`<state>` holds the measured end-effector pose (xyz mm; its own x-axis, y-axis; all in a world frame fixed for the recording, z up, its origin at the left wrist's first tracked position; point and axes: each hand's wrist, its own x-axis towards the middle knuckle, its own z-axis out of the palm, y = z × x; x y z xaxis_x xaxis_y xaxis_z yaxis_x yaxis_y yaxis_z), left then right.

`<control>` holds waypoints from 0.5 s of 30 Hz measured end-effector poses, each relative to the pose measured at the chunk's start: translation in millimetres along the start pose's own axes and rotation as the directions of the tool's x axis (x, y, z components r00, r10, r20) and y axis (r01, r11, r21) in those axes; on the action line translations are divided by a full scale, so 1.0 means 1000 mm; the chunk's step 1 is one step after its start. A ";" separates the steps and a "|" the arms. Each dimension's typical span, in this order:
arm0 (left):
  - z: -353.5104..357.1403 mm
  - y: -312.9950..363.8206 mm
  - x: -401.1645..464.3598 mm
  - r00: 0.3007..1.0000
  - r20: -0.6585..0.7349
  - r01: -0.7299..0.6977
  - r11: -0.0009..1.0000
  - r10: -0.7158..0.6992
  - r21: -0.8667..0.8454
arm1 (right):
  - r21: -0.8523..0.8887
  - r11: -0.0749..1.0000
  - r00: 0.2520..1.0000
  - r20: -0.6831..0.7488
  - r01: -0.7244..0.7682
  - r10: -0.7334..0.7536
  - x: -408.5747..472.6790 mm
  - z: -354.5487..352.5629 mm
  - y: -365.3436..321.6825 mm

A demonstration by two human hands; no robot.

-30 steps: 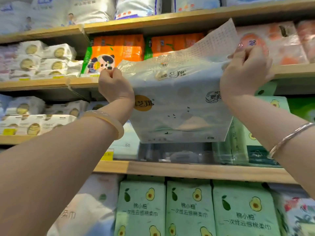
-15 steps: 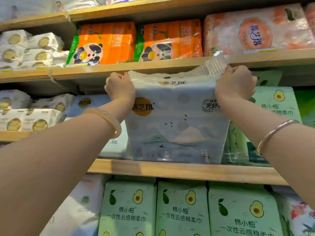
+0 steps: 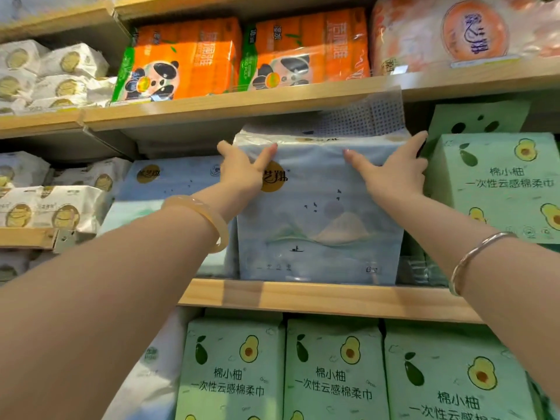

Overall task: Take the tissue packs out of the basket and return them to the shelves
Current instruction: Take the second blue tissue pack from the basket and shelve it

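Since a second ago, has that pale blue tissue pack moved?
Yes. The blue tissue pack has come down onto the wooden shelf board; earlier it hung above it.

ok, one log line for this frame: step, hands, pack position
step: shelving | left hand, right hand: open, pressed on pale blue tissue pack | pack: upright on middle shelf

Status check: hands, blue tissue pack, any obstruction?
Left hand and right hand open, flat on blue tissue pack. Pack upright on wooden shelf. Nothing blocking.
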<state>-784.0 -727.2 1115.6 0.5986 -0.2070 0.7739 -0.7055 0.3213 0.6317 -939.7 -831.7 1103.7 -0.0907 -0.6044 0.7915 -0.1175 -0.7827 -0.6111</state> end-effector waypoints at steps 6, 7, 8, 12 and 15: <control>0.015 -0.014 -0.006 0.999 -0.006 0.050 0.997 -0.049 0.057 | 0.113 0.980 0.984 0.087 -0.165 0.156 0.001 0.006 0.023; 0.017 -0.018 -0.006 0.997 0.017 0.070 0.994 -0.071 0.082 | 0.107 0.977 0.978 0.116 -0.184 0.172 0.001 0.007 0.028; 0.019 -0.023 -0.006 0.995 0.037 0.084 0.992 -0.088 0.097 | 0.097 0.976 0.973 0.138 -0.197 0.183 0.000 0.007 0.032; 0.024 -0.040 -0.005 0.985 0.074 0.138 0.973 -0.154 0.186 | 0.034 0.968 0.946 0.222 -0.250 0.237 -0.002 0.010 0.047; 0.032 -0.043 -0.014 0.975 0.072 0.192 0.959 -0.210 0.209 | -0.046 0.942 0.882 0.337 -0.333 0.329 -0.001 0.012 0.052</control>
<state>-774.3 -767.5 1079.1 0.7047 -0.3360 0.6249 -0.6411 0.0757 0.7637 -933.5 -873.5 1070.6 0.2145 -0.8406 0.4974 -0.1262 -0.5289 -0.8393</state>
